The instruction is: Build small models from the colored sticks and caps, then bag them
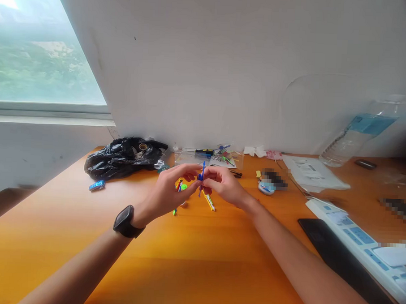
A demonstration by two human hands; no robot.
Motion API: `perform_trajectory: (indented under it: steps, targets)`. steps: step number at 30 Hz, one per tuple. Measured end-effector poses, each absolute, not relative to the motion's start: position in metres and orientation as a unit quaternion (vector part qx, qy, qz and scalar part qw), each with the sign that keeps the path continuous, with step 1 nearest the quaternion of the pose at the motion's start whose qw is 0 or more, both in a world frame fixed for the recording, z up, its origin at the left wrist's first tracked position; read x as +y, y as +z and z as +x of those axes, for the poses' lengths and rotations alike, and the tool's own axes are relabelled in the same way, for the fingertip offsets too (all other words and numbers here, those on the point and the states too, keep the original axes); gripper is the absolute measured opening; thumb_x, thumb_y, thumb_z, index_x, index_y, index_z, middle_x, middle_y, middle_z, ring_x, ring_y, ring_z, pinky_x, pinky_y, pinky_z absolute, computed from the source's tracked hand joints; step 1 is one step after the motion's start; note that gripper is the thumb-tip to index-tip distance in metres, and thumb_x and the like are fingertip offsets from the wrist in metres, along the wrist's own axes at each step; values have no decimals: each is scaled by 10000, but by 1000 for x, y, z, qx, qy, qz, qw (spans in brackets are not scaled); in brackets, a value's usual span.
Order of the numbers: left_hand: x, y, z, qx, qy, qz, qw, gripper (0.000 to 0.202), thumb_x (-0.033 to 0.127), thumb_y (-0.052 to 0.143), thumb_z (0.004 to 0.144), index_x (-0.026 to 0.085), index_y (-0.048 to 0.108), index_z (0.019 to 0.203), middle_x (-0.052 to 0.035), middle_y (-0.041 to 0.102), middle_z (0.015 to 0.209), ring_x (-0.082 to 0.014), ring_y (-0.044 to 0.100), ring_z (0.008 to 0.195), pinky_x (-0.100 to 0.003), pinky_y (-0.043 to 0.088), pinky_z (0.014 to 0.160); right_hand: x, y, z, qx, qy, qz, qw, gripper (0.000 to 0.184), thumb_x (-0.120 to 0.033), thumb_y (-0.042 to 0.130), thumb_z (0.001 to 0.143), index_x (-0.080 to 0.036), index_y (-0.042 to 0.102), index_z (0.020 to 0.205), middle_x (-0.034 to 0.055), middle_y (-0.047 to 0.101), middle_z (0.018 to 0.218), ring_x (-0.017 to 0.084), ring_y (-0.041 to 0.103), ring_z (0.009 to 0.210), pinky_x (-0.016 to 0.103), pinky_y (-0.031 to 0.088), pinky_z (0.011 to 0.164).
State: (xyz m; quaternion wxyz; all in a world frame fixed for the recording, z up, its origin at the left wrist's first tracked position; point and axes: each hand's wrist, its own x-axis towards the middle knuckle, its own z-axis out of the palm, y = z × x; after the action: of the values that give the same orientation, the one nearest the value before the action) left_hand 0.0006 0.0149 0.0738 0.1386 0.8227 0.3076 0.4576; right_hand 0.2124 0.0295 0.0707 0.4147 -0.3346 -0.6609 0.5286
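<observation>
Both my hands meet above the orange table (191,259) and pinch one small blue plastic piece (201,175) that stands roughly upright between them. My left hand (171,191), with a black watch on the wrist, grips it from the left with fingers closed. My right hand (223,184) grips it from the right, fingers also closed. Under the hands lie small coloured plastic pieces: a yellow and white one (209,201) and green and red bits (180,187).
A crumpled black plastic bag (125,157) lies at the back left, a small blue item (96,185) beside it. Clear packets with small parts (209,157) sit by the wall. Papers (309,172), a plastic bottle (354,138), a white power strip (357,241) and a black slab (333,256) fill the right.
</observation>
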Motion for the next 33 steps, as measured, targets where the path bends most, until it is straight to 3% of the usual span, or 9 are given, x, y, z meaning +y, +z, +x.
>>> perform_trajectory:
  steps: [5,11,15,20,22,25,27,30,33]
  targets:
    - [18,75,-1,294,462,823,149,143,218,720,973,212,760,1110,-73,749,1126,-167,713,938,-301,594,816,28,73,210,-632,545,-315,451,131,-291,691,910,-186,647,972,36,734,871,162,695,721,308,575,700]
    - [19,73,-3,307,433,830,170,139,181,739,937,202,760,1072,-62,734,1021,-159,708,871,-291,599,788,29,67,208,-649,545,-329,416,123,-236,683,863,-183,636,963,33,737,818,177,711,691,324,572,700]
    - [18,71,-1,294,417,841,180,169,107,711,894,206,771,1018,-56,718,1066,-142,709,846,-271,596,771,28,60,205,-653,535,-352,404,146,-246,675,851,-206,563,936,-9,689,781,138,627,647,261,486,620]
    - [25,60,-4,314,385,843,207,76,100,702,879,174,696,861,-22,690,902,-131,682,786,-231,547,685,34,51,211,-705,444,-404,376,73,-249,579,882,-205,561,937,-37,577,790,110,481,641,238,360,588]
    - [29,52,-7,337,349,846,219,29,157,698,927,181,712,927,-23,704,903,-142,702,798,-239,550,697,40,46,217,-736,364,-462,335,107,-241,583,872,-196,602,967,-39,546,761,119,454,639,250,341,590]
    - [35,37,-9,351,277,873,195,137,201,665,983,226,759,1079,-40,754,1020,-177,721,894,-283,559,787,48,37,226,-757,276,-546,229,102,-244,617,863,-185,631,944,-22,574,736,135,469,627,268,336,585]
    - [38,30,-8,350,248,890,152,145,209,659,994,244,786,1053,-43,776,1026,-213,707,968,-325,543,860,50,37,232,-754,258,-578,175,158,-279,635,887,-176,658,1004,9,646,769,152,533,642,275,360,591]
    - [40,26,-5,380,221,893,98,98,240,704,974,244,802,976,-46,773,910,-243,684,957,-359,509,856,51,51,249,-754,241,-593,147,314,-333,645,932,-174,660,1202,60,739,888,185,641,726,278,407,621]
    - [40,27,-4,418,197,885,62,115,225,692,975,249,804,985,-55,754,914,-242,674,937,-368,485,839,51,77,280,-758,180,-618,106,168,-307,651,925,-210,715,1046,79,767,1023,203,689,808,282,417,642]
